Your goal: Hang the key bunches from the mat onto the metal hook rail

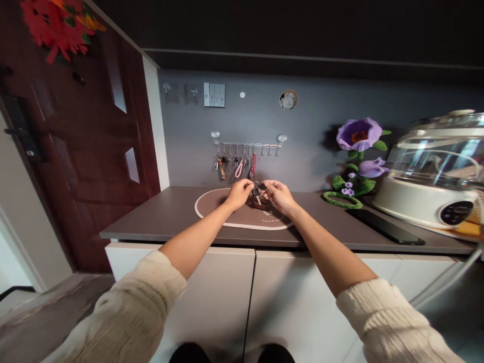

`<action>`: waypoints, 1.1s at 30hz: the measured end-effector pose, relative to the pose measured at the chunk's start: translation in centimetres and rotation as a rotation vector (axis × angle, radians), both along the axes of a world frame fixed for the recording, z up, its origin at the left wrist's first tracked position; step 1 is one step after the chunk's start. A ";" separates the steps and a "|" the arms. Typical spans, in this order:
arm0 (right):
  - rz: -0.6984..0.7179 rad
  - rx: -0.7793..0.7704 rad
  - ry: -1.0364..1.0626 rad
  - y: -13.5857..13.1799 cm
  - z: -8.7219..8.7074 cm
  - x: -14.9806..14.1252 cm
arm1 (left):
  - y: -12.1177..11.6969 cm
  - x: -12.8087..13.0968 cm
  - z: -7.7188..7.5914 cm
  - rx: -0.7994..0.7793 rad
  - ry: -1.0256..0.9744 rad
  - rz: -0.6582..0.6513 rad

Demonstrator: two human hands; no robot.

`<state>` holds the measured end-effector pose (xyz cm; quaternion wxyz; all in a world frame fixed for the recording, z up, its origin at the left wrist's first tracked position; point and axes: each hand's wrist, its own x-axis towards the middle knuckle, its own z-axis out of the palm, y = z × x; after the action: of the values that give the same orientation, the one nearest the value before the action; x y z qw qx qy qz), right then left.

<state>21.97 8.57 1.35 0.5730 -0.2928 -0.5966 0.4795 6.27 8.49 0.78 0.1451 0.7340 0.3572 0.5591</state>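
Both hands are raised over an oval brown mat with a pale rim (212, 207), which lies on the dark grey-brown bench (151, 212). Between them is a bunch of metal keys with black heads on a ring (257, 193). The left hand (239, 194) pinches the ring side of the bunch between thumb and fingertips; the right hand (279, 195) pinches a black-headed part of it from the other side. The hands are close together but apart, with the bunch hanging in the gap.

Just beyond the hands, a clear rail with small hooks (247, 145) is fixed to the grey wall. Several sets of keys hang from it, among them one with a pink loop strap (239, 168) and one with a red strap (253, 164).

Well to the right of the hands stand purple fabric flowers with green leaves (359, 135). Nearer the bench's front edge lies a flat black phone (385, 227), and beyond it sits a white appliance with a transparent domed cover (427, 201). To the left of the hands, past the bench, is a dark red door (86, 166).
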 end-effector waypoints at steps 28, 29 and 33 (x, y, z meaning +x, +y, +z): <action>-0.376 0.564 -0.555 -0.3 0.0 0.1 | -0.1 0.3 0.2 -0.531 -0.691 -0.319; -0.392 0.574 -0.551 -0.3 0.1 0.2 | -0.2 0.4 0.2 -0.540 -0.696 -0.332; -0.431 0.538 -0.516 -0.2 0.1 0.4 | -0.7 0.5 0.4 -0.573 -0.712 -0.387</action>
<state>22.34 8.34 1.49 0.5482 -0.3612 -0.7493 0.0871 6.79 7.79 1.14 0.5552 0.4812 0.2818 0.6171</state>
